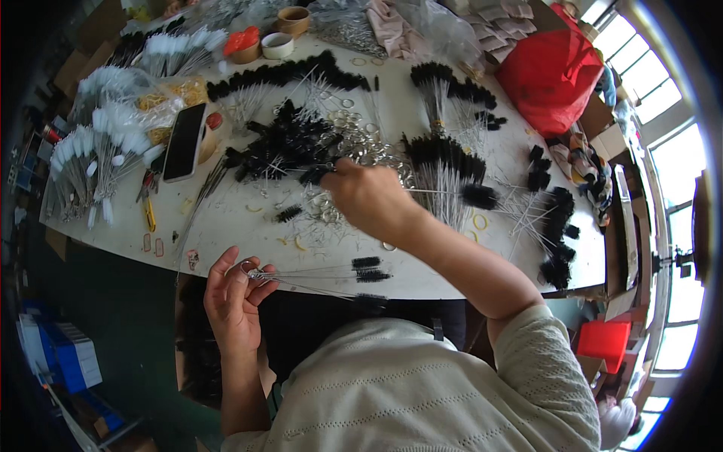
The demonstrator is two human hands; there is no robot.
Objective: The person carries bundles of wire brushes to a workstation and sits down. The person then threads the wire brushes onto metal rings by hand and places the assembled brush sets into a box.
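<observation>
My left hand (232, 301) is at the table's near edge, pinching the looped wire ends of several thin-stemmed brushes with black bristle heads (372, 276). The stems fan out to the right, and a metal ring (245, 267) shows by the fingertips. Farther forward, my right hand (374, 197) reaches over the middle of the table with its fingers drawn together. Its fingertips are at the border between a heap of black brushes (282, 139) and a pile of metal rings (361, 143). What they grip is hidden. Close to that wrist is another black brush head (480, 197).
More black brushes (444, 158) lie bundled at the right. White-tipped brushes (102, 154), a phone (185, 142) and a yellow cutter (150, 214) are at the left. A red bag (550, 79) and tape rolls (277, 46) stand along the far side.
</observation>
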